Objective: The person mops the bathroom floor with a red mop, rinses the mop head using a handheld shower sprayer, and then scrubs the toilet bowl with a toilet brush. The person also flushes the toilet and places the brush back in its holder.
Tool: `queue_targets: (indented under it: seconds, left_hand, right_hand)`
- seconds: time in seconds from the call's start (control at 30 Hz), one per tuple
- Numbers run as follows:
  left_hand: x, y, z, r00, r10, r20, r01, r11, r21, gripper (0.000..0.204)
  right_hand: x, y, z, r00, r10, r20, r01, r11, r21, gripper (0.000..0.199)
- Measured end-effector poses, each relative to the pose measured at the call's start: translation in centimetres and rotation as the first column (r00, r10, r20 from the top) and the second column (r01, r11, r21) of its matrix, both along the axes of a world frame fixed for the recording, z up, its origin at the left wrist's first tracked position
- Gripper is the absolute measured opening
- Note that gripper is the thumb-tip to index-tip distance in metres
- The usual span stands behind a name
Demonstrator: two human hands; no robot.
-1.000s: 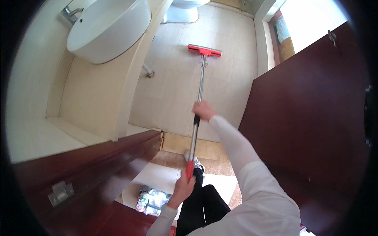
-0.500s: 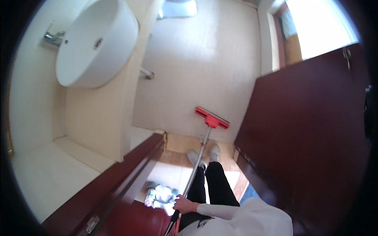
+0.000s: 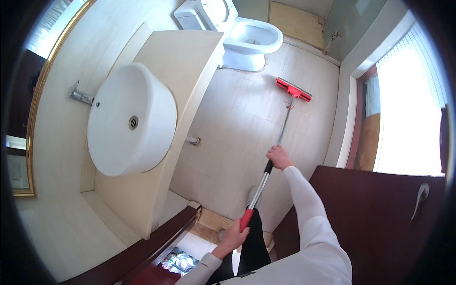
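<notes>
A long-handled mop with a metal pole [image 3: 281, 134] and a flat red head [image 3: 293, 89] reaches out over the beige tiled floor [image 3: 237, 123]. My right hand [image 3: 279, 157] grips the pole at its black section, arm stretched forward in a white sleeve. My left hand [image 3: 232, 237] holds the red grip at the near end of the pole, close to my body. The red head rests on the floor a short way in front of the white toilet [image 3: 247, 38].
A round white basin [image 3: 130, 118] sits on a cream counter [image 3: 190, 61] at left, with a wall tap [image 3: 80, 95] behind it. A dark wooden door [image 3: 380, 213] with a handle stands at right. A bright window [image 3: 408, 109] is at far right. A dark door frame [image 3: 161, 237] lies near my feet.
The view has swung up and into the room, bringing the toilet into sight. The mop head has been pushed farther out across the floor, and my right arm has extended along the pole.
</notes>
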State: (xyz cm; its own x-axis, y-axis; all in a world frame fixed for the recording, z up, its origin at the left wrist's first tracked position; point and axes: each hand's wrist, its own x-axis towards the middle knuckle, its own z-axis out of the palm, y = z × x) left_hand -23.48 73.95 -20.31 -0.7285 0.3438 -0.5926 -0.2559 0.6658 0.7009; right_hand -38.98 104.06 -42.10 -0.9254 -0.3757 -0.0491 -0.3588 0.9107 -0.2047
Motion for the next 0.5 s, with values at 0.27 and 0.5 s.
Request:
queue_targets:
  seconds: [0.27,0.5]
  left_hand:
    - [7.3,-16.9,15.7,0.894,0.101,0.436,0.239,0.716,-0.656,0.034]
    - [4.8,-12.3,23.1,0.829,0.224,0.512,0.260,0.656,-0.709,0.033]
  right_hand:
    - [9.7,-24.5,9.8,0.945,0.268,0.187,-0.139,0.848,-0.512,0.006]
    - [9.9,-27.7,18.7,0.518,0.717,0.467,-0.283,0.659,-0.698,0.024]
